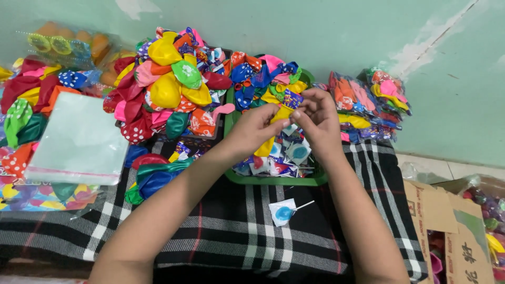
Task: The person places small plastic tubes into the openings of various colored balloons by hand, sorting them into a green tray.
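Both hands, the left hand [256, 128] and right hand [317, 117], pinch a yellow balloon [277, 122] over the green tray [273, 180]; pairing seems underway, likely needing a lollipop [284, 211].

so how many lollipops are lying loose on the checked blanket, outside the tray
1. A single wrapped blue lollipop lies on the checked blanket, just in front of the green tray, between the person's forearms. More wrapped ones sit in the tray; others may be hidden under the balloons.
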